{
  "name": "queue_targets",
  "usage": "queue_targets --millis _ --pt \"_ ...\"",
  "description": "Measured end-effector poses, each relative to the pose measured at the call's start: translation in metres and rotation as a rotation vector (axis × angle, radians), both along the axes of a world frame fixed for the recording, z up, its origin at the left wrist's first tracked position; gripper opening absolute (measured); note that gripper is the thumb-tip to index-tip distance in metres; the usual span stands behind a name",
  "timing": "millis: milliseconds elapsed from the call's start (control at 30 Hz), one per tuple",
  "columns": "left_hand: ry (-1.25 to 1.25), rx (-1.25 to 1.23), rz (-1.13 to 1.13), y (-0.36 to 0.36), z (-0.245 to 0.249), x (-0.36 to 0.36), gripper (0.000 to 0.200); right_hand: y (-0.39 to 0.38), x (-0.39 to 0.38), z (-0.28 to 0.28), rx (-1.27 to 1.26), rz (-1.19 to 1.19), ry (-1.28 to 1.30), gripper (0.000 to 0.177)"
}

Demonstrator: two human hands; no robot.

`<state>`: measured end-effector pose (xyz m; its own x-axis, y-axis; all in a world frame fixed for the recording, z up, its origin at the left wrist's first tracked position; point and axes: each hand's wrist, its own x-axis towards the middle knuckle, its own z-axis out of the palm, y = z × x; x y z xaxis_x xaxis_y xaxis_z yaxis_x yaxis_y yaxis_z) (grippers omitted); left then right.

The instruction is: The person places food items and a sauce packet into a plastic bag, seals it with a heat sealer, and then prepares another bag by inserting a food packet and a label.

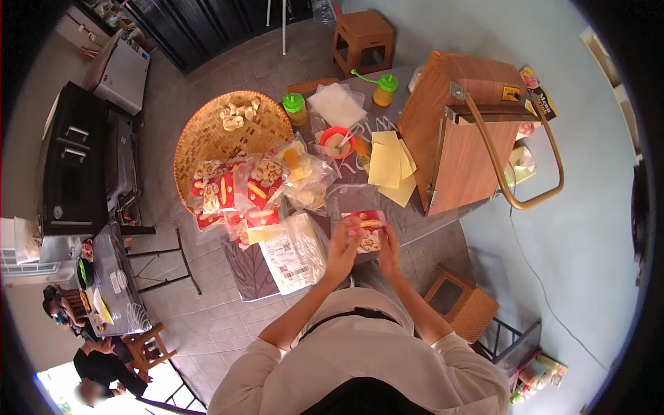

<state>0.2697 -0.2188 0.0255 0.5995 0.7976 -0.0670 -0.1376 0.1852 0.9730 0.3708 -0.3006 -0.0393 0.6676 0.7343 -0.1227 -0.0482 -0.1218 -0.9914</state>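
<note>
At the front edge of the table, a clear plastic snack packet [371,242] with a red label and pale pieces inside is between my hands. My left hand [342,247] grips its left side, fingers bent over the label. On the other side, my right hand [389,252] pinches the right edge. The packet's clear upper part lies toward the table's middle. Left of my hands is a white plastic parcel [296,257] with a printed shipping label. Several filled snack packets [257,187] with red labels are heaped beyond it.
A round woven tray [200,128] holds loose pale pieces and part of the heap. Farther back are a red bowl [337,141], green-lidded jars [295,109], and yellow paper sheets [387,162]. A wooden case [463,162] stands at the right. Two people [104,363] are at the lower left.
</note>
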Motion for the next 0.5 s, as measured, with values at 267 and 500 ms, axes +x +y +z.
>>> queue_targets --millis 267,500 --pt "0.424 0.244 -0.083 0.031 -0.085 -0.038 0.036 0.011 -0.013 -0.011 0.186 -0.242 0.687 0.030" --pt "0.531 0.092 0.009 0.037 -0.121 -0.036 0.027 0.019 -0.001 -0.045 0.091 -0.075 0.489 0.035"
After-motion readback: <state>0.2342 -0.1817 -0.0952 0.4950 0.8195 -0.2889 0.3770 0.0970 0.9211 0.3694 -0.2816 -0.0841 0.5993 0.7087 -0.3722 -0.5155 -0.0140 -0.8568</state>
